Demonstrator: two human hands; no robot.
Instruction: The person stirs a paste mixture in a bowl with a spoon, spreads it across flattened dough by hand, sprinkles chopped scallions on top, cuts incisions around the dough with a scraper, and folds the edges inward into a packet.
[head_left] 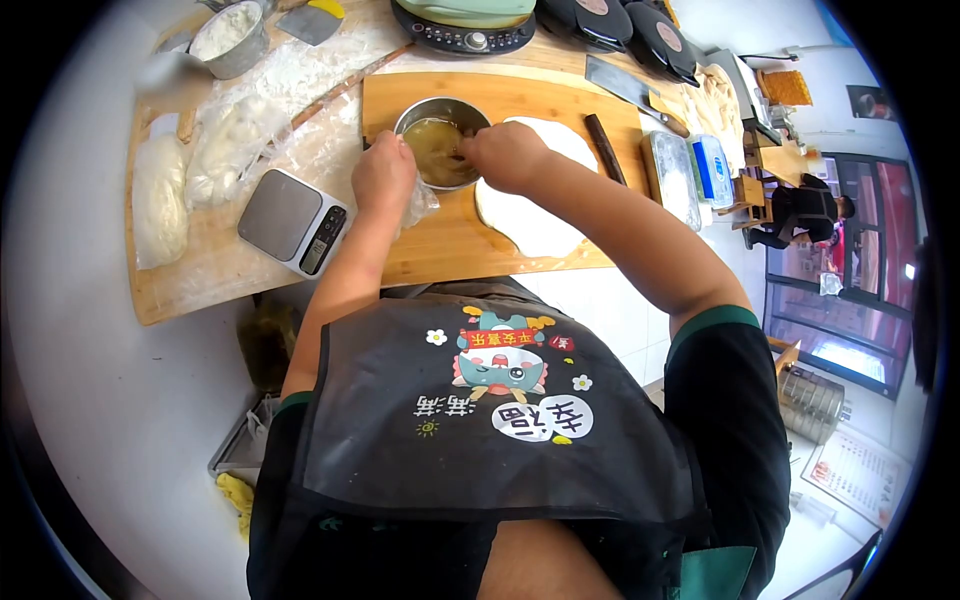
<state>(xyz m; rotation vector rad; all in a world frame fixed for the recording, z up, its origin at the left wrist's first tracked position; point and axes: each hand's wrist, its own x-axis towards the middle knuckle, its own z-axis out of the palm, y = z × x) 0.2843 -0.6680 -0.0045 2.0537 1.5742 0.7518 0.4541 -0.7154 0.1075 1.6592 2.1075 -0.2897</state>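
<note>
A round metal bowl (447, 103) with yellowish liquid (436, 143) in it rests on the wooden board (440, 255). My left hand (385, 172) is closed at the bowl's left rim, its fingers partly hidden. Just below that hand lies a crumpled clear plastic bag (421, 204). Over the right rim, my right hand (506, 157) reaches in with fingers pinched together; what they hold in the liquid is too small to make out. A flat sheet of white dough (535, 218) spreads under my right forearm.
Left of the board are a digital scale (283, 215), bagged dough (160, 200) and a flour pot (230, 40). An electric griddle (465, 35) stands at the back. Rightward lie a dark rolling pin (605, 148), a cleaver (630, 88) and a clear container (672, 178). Another person (805, 213) is farther off.
</note>
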